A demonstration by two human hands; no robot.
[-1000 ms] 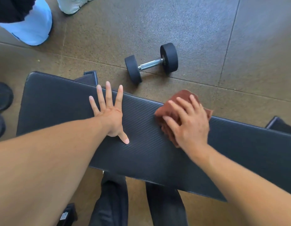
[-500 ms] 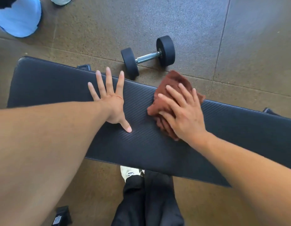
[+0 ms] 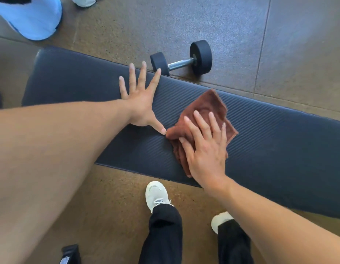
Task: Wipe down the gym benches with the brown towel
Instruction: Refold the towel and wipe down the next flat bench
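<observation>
- The long black ribbed padded bench (image 3: 270, 134) runs with its long axis from upper left to lower right.
- My right hand (image 3: 205, 149) presses flat, fingers straight, on the crumpled brown towel (image 3: 207, 105), mid-bench.
- One towel corner points toward the bench's far edge.
- My left hand (image 3: 140, 98) lies splayed flat on the padding, thumb tip touching the towel, holding nothing.
- A black dumbbell (image 3: 181, 60) lies on the floor beyond.

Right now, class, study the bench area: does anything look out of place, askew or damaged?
One thing: a dumbbell lies loose on the floor just beyond the bench. Otherwise nothing stands out. The right hand presses the brown towel flat; the left hand rests on the pad.
</observation>
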